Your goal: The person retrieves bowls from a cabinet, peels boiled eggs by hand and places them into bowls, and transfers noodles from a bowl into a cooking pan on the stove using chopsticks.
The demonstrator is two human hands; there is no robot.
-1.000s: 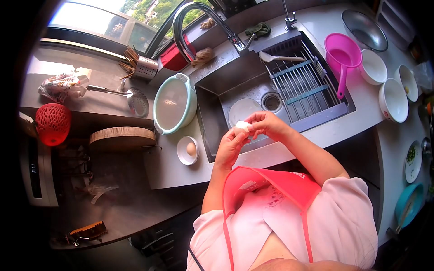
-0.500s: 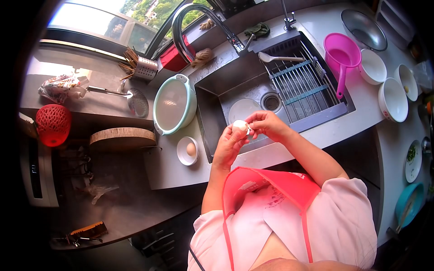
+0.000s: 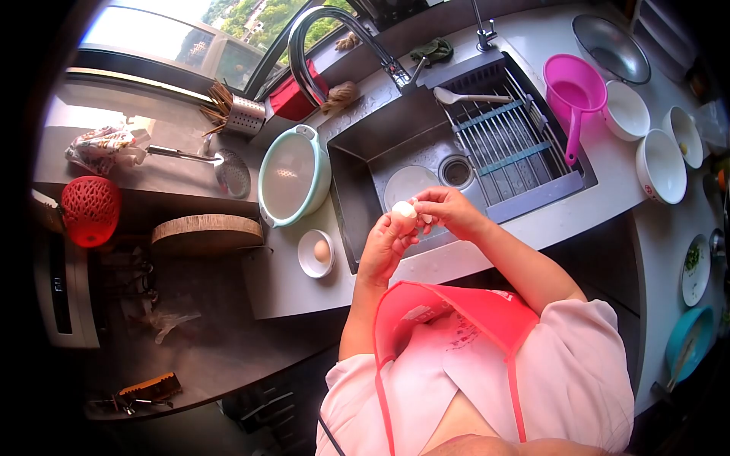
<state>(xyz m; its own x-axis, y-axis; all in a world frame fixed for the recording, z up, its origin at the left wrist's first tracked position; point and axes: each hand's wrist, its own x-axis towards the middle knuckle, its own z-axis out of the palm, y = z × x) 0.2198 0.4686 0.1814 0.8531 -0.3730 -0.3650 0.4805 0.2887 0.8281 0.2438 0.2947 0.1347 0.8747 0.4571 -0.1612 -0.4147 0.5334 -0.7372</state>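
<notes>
The fingers of my left hand are curled round a boiled egg, holding it upright near its lower half; its top shows smooth and white. The fingers of my right hand are pinched narrow against the egg's right side (I cannot tell from here whether a bit of shell sits between them). Both hands are over the near edge of the sink.

Just beyond the fingertips, a pale disc lies on the sink floor, with the drain strainer to its right. Farther right, a slatted draining rack spans the basin, a white spoon lying across its far end.

Left of the fingers, a small white bowl holds a brown egg on the counter, and a mint-rimmed colander is beyond it. Past the sink, the curved faucet arches high.

Well off to the right of my fingers are a pink dipper, white bowls and, nearer my side, a plate of chopped greens. Well left are a round wooden chopping board and a red openwork basket.
</notes>
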